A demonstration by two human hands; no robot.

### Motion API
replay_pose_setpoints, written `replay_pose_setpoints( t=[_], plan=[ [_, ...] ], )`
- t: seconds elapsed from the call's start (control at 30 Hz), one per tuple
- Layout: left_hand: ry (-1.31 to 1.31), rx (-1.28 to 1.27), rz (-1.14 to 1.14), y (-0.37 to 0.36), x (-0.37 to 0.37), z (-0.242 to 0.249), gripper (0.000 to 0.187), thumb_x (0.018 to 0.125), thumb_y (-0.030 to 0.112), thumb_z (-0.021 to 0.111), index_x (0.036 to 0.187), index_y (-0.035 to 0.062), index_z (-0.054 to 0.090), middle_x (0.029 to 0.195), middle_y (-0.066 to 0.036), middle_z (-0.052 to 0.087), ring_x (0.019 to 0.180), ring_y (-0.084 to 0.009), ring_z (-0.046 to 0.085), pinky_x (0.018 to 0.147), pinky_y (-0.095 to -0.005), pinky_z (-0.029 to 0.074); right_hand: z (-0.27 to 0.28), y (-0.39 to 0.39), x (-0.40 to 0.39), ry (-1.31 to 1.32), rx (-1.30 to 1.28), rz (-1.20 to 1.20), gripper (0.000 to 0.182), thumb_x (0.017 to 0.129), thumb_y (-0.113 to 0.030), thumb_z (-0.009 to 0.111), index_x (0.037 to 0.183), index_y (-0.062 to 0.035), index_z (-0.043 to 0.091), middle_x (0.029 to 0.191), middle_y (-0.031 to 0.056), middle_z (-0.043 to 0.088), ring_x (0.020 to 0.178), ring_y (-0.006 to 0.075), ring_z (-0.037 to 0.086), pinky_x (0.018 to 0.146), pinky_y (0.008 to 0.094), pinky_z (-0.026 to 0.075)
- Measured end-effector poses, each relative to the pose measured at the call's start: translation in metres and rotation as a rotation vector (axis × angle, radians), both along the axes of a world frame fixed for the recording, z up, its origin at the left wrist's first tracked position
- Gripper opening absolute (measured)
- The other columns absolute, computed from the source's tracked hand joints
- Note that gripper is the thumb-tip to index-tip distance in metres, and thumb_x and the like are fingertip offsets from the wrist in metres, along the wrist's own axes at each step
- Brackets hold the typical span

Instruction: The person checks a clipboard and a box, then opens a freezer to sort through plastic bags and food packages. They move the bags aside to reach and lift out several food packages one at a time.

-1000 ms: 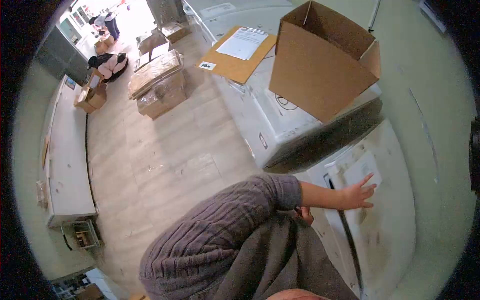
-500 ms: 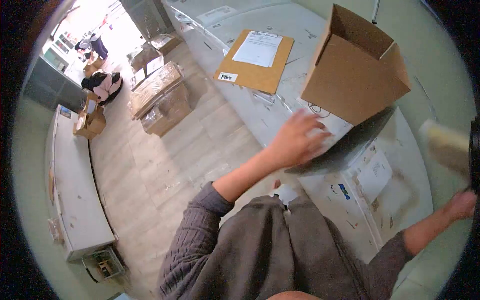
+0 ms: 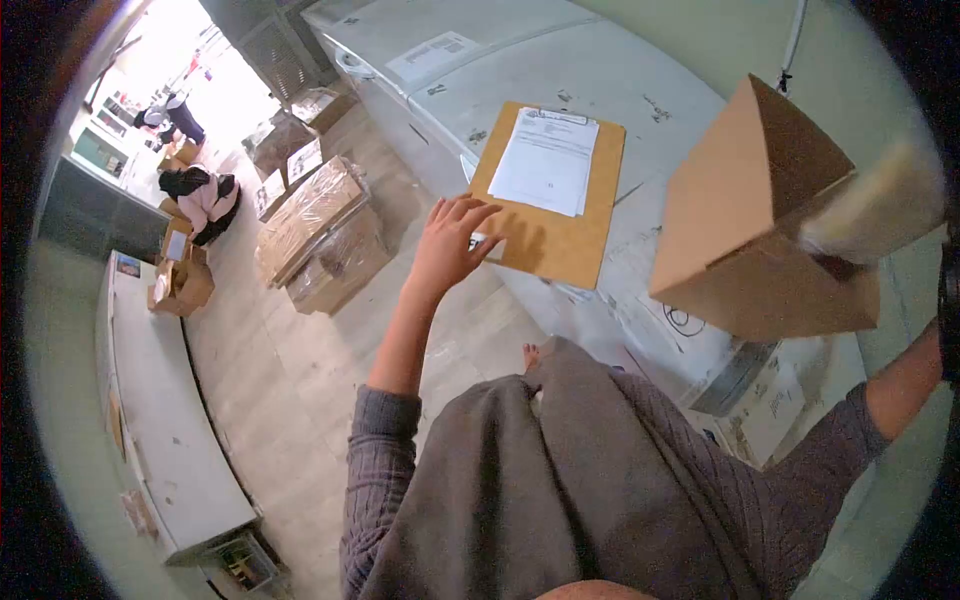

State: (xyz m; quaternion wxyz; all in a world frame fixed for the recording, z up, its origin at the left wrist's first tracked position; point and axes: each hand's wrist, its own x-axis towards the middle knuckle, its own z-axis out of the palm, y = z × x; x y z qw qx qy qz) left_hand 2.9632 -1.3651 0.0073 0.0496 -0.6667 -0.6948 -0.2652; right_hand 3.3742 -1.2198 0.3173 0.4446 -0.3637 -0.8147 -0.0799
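Observation:
My left hand (image 3: pixel 452 240) hovers over the lower left corner of a brown clipboard (image 3: pixel 550 258), its fingers spread and nothing in them. White papers (image 3: pixel 545 160) sit under the clip. To the right stands an open cardboard box (image 3: pixel 715 205), tilted, on the white cabinet. A motion-blurred cream-coloured object (image 3: pixel 875 210) overlaps the box's opening and reaches in from the right edge; its kind does not show. My right forearm (image 3: pixel 905 395) runs up to that same edge, where the dark lens border hides the hand.
The long white cabinet (image 3: pixel 640 60) carries the clipboard and box. Plastic-wrapped cartons (image 3: pixel 320 220) are stacked on the floor to the left. Farther back, a person (image 3: pixel 205 200) crouches by open boxes (image 3: pixel 182 285). A low white counter (image 3: pixel 175 420) lines the left wall.
My left hand has moved left, from beside the box to over the clipboard. The cardboard box has turned and shifted. The blurred cream-coloured object has come up to the box's opening; my right hand has left view.

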Motion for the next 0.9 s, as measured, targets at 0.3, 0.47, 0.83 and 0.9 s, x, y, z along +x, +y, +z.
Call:
replay_pose_setpoints(
  t=[0.3,0.47,0.83,0.9],
  plan=[
    [0.323,-0.041,-0.486,0.114,-0.052,-0.06,0.05,0.072,0.044,0.049,0.113,0.0163,0.043,0.113,-0.005,0.044,0.109,-0.0236,0.036,0.093,-0.0392,0.025,-0.102,0.11,-0.053,-0.925,-0.946,-0.228,0.033,0.077,-0.019,0.048,0.104,0.0013,0.047,0.106,0.0175,0.048,0.102,0.0227,0.043,0.087,0.0311,0.032],
    [0.145,-0.162,-0.683,0.134,-0.068,-0.057,0.051,0.067,0.044,0.052,0.108,0.0143,0.048,0.109,-0.006,0.046,0.102,-0.0226,0.042,0.085,-0.0348,0.034,-0.129,0.131,-0.051,-0.993,-0.9,-0.501,0.031,0.077,-0.018,0.046,0.103,-0.0008,0.048,0.105,0.015,0.049,0.098,0.0226,0.046,0.082,0.031,0.036],
    [0.023,-0.092,-0.692,0.151,-0.072,-0.055,0.037,0.069,0.036,0.053,0.099,0.0128,0.053,0.1,-0.003,0.048,0.09,-0.0198,0.045,0.077,-0.0311,0.037,-0.204,-0.011,-0.221,0.653,-0.804,0.32,0.023,0.08,-0.022,0.046,0.082,0.0,0.053,0.072,0.0083,0.053,0.062,0.0162,0.05,0.055,0.0272,0.041],
    [0.0,-0.111,-0.682,0.151,-0.072,-0.055,0.035,0.069,0.033,0.054,0.097,0.0122,0.054,0.1,-0.003,0.047,0.089,-0.02,0.044,0.077,-0.0312,0.037,-0.271,0.038,-0.271,0.709,-1.001,-0.052,0.017,0.077,-0.02,0.053,0.075,-0.0036,0.056,0.062,0.0015,0.052,0.054,0.007,0.047,0.048,0.0204,0.038]
  ],
)
